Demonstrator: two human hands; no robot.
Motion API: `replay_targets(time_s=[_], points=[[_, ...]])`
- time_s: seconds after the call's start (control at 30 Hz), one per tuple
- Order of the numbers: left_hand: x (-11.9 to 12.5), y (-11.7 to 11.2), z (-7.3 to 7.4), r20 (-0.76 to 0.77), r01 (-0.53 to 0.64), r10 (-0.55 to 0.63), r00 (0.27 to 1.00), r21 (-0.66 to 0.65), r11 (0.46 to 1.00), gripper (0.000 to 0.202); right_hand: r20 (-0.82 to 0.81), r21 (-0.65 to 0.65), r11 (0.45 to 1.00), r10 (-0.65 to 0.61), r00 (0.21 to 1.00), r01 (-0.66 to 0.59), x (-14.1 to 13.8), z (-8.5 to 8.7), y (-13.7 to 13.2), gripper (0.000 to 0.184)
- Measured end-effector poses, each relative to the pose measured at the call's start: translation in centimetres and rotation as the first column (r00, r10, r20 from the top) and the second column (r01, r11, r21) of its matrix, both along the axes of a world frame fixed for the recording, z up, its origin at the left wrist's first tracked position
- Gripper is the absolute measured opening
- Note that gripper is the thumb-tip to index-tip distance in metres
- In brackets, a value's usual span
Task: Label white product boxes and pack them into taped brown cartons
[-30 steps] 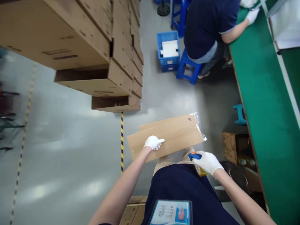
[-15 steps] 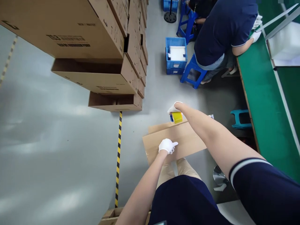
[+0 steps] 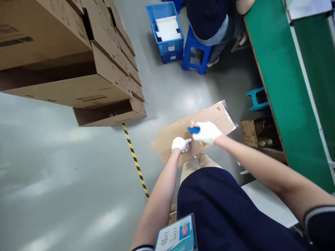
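A cardboard box (image 3: 167,146) lies in front of my legs, with strips of clear tape shining at its ends. My left hand (image 3: 180,144), in a white glove, is on its left part, fingers curled against the cardboard and thumb stretched out to the right. Above the right part of the box, my gloved right hand (image 3: 208,132) is closed around a tape dispenser (image 3: 194,129). Its blue front end with a bit of orange shows beyond the fingers. Most of the dispenser, including the yellow tape roll, is hidden by the hand.
Stacked open cartons (image 3: 104,85) rise at the left, near a striped floor line (image 3: 134,157). Ahead are blue crates (image 3: 170,47) and a seated co-worker (image 3: 209,17) on a blue stool (image 3: 195,54). A green workbench (image 3: 282,69) runs along the right, with a teal stool (image 3: 258,99) beside it.
My right hand has come back from the far side of the box to above its top, turning the tape dispenser. My left hand stays on the cardboard. The view has shifted.
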State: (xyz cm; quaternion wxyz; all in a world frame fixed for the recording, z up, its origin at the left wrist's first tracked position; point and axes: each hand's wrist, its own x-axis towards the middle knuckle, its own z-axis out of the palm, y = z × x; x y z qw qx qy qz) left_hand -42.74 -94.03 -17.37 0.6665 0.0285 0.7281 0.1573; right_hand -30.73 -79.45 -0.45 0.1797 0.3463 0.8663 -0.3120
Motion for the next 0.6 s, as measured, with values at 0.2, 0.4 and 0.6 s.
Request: replay_targets(time_s=[0.2,0.4,0.6], points=[[0.3,0.5,0.3,-0.036,0.039,-0.039,0.999,-0.008,0.999,0.053,0.266,0.002,0.991,-0.132,0.955,0.136,18.4,-1.8,-12.7,0.055],[1.0,-0.6,1.6,-0.169,0.114,-0.11,0.979,0.012,0.993,0.049,0.326,-0.139,0.952,-0.216,0.92,0.273,12.7,-10.0,-10.7,0.048],[-1.8,-12.0,5.9,-0.314,0.146,-0.134,0.94,0.018,0.989,0.041,0.399,-0.229,0.956,-0.081,0.913,0.185,12.0,-7.7,-12.6,0.025]])
